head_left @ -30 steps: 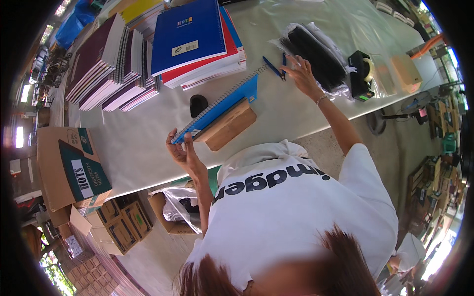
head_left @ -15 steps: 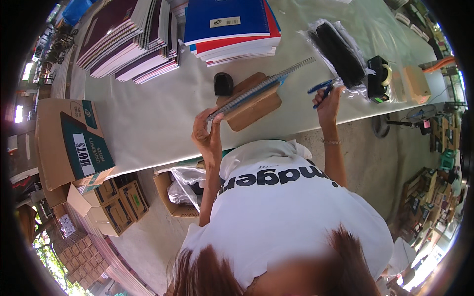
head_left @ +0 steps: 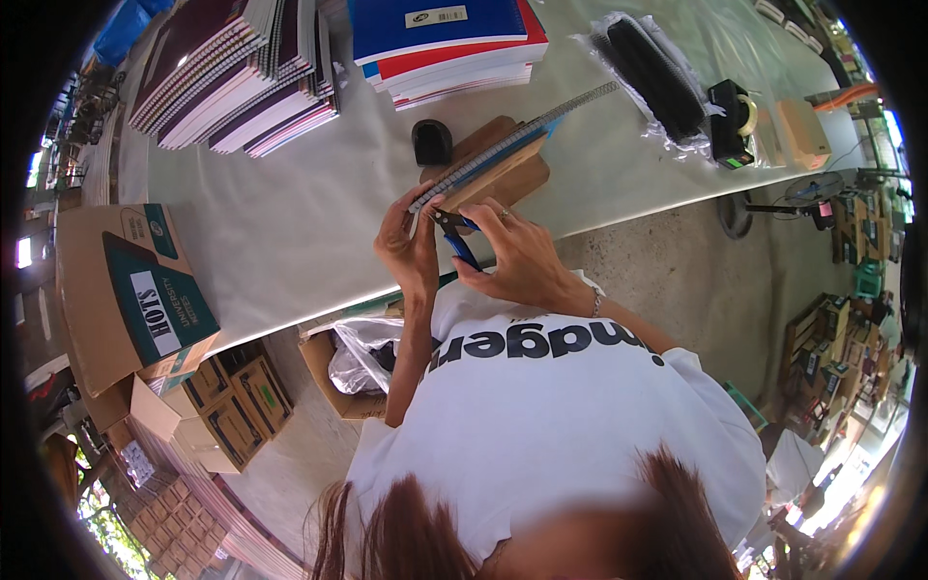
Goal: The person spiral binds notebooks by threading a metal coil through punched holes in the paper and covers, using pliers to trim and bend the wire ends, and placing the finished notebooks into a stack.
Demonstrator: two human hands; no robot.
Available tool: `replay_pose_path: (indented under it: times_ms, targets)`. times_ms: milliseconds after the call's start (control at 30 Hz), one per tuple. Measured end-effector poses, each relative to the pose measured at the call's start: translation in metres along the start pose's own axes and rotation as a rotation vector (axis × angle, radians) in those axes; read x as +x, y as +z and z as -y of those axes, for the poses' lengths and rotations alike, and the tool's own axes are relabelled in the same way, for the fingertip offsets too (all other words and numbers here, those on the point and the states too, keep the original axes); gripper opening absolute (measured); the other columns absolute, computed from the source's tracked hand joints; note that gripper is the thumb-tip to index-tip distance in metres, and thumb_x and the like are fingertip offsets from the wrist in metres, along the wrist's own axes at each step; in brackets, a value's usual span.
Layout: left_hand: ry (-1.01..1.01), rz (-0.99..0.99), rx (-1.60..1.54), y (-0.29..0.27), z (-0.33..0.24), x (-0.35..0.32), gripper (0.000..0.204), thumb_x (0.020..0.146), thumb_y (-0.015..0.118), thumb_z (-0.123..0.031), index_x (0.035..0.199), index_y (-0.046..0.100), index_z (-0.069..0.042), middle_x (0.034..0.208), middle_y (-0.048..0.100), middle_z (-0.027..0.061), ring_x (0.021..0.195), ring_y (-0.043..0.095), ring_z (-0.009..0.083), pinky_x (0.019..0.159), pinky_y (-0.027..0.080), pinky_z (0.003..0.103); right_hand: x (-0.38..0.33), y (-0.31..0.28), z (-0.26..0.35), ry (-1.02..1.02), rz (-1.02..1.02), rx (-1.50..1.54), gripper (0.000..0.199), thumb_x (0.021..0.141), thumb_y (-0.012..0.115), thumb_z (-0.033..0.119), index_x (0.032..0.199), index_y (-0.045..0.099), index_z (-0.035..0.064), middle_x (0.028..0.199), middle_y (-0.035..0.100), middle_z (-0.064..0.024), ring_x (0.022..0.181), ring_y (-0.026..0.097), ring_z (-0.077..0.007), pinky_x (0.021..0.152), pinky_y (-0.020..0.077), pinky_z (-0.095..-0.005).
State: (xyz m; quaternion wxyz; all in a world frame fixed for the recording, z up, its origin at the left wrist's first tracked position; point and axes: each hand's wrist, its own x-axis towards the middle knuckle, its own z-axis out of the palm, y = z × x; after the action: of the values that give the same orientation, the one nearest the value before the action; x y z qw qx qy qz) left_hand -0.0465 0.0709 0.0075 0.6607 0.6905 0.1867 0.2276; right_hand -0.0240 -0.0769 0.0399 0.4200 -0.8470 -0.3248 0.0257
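Observation:
A spiral notebook [head_left: 488, 159] stands on its edge, tilted, against a brown wooden block [head_left: 530, 182] on the table. Its metal coil [head_left: 588, 100] runs along the top edge and sticks out past the far right end. My left hand [head_left: 406, 253] pinches the near left end of the notebook and coil. In my right hand [head_left: 527, 259] are blue-handled cutting pliers [head_left: 465, 251], their dark jaws right beside the left fingertips at the coil's near end. Whether the jaws touch the wire, I cannot tell. A small black rounded object [head_left: 431, 143] sits just behind the block.
Purple-covered spiral notebooks [head_left: 208, 82] are stacked at the far left, blue and red ones [head_left: 440, 43] at the far middle. To the right are black coils in plastic wrap [head_left: 657, 92] and a tape dispenser [head_left: 732, 124]. A large carton [head_left: 101, 290] stands left.
My right hand has brought the pliers from beside the wrapped coils leftward to the notebook's near end. My left hand still holds that end. The view has shifted slightly.

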Motion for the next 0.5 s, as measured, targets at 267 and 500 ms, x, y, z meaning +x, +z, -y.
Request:
replay_pose_path:
  times_ms: [267, 500]
  targets:
    - [0.093, -0.043, 0.075, -0.002, 0.006, -0.001, 0.018, 0.084, 0.065, 0.000, 0.102, 0.071, 0.000, 0.093, 0.071, 0.0095, 0.087, 0.065, 0.0141, 0.082, 0.050, 0.028, 0.002, 0.009, 0.003, -0.042, -0.029, -0.048, 0.053, 0.074, 0.072, 0.019, 0.120, 0.049, 0.0065, 0.107, 0.060, -0.0112, 0.088, 0.064, -0.0322, 0.066, 0.0531, -0.0418]
    - [0.251, -0.093, 0.316, 0.004, -0.005, -0.001, 0.022, 0.080, 0.066, 0.005, 0.100, 0.072, -0.002, 0.095, 0.072, 0.0116, 0.087, 0.068, 0.0199, 0.080, 0.051, 0.030, -0.003, 0.009, 0.004, 0.160, 0.087, 0.480, 0.040, 0.086, 0.064, 0.014, 0.120, 0.046, 0.0044, 0.104, 0.059, -0.0100, 0.083, 0.063, -0.0241, 0.065, 0.0516, -0.0361]
